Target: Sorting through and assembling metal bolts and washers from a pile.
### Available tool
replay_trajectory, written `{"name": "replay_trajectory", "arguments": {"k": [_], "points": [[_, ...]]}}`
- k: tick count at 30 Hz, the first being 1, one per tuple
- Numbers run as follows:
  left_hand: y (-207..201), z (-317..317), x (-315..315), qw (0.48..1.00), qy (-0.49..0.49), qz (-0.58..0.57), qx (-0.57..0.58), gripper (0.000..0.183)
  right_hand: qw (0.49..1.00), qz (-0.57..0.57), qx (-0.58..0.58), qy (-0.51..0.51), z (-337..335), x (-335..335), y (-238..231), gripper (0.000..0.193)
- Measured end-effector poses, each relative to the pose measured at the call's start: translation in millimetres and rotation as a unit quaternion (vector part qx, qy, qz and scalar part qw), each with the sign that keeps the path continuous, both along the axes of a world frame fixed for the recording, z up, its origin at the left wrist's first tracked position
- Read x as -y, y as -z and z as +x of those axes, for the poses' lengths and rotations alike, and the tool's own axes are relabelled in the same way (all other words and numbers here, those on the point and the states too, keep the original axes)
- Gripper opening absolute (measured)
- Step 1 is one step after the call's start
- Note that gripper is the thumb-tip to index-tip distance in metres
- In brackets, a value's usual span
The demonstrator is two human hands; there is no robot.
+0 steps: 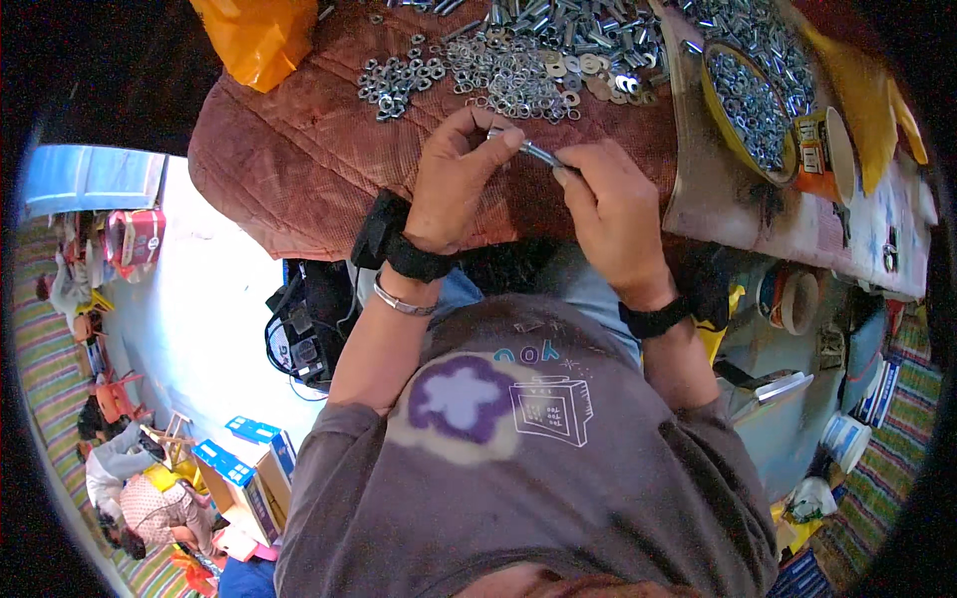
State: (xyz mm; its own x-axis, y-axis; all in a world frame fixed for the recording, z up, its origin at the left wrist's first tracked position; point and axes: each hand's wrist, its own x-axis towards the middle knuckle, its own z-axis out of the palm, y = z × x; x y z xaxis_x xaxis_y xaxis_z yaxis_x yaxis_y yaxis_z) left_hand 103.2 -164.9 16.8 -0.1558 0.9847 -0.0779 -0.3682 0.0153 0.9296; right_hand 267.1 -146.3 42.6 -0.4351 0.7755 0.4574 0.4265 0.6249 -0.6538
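Between my two hands, a slim shiny metal bolt is held nearly level above the table's near edge. My left hand pinches its left end between thumb and fingers; a small ring-like part shows at those fingertips. My right hand is closed on the other end, which its fingers partly hide. Just beyond the hands lie a heap of hex nuts, a spread of small rings and some flat washers. Farther back is a pile of metal cylinders.
A quilted red-brown cloth covers the table. At right stand a yellow-rimmed bowl of small metal rings and an orange cup. An orange bag sits at the far left. Other people are on the floor at lower left.
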Motion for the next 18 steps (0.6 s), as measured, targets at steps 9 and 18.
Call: {"name": "replay_trajectory", "arguments": {"k": [9, 18], "points": [[-6.5, -8.0, -3.6, 0.996, 0.025, -0.023, -0.077, 0.009, 0.999, -0.026, 0.019, 0.011, -7.7, 2.0, 14.9, 0.009], [13.3, -2.6, -5.5, 0.987, 0.073, -0.078, 0.116, 0.009, 0.939, -0.301, -0.163, 0.011, -13.2, -1.0, 11.6, 0.012]]}}
